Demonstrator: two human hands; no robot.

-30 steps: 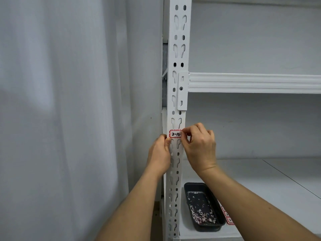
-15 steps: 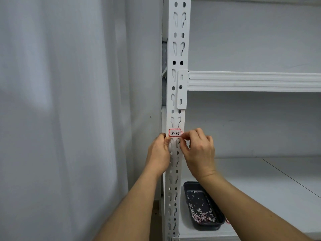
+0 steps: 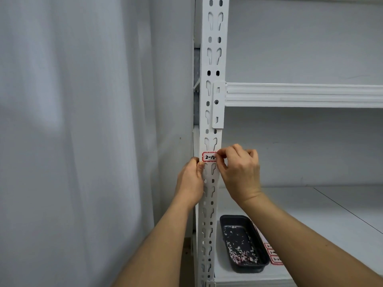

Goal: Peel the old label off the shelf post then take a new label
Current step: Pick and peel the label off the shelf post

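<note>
I had my left hand [image 3: 191, 179] wrapped around the shelf post [image 3: 211, 183] just below the old label [image 3: 209, 157], fingers curled on the post's left edge and thumb on its face, so the upright would not flex while I worked. The label, red-bordered with handwriting on it, sat flat on the front of the post between two pairs of keyhole slots, and as far as I could see none of it had lifted yet.

My right hand [image 3: 240, 172] was at the label's right end, its grip closed to a pinch with thumb and forefinger meeting at that edge. I judged that the place to start, since the post's outer corner leaves the sticker's edge exposed there for a nail to get under. Whether I actually had a corner raised, I could not tell; my own fingertips hid it.

Low on the shelf [image 3: 310, 214] stood a dark tray [image 3: 242, 243] holding torn scraps, presumably kept near so peelings could be dropped straight in. Just beside it, partly behind my right forearm, lay the sheet of new labels [image 3: 273, 255], within easy reach for the second step.
</note>
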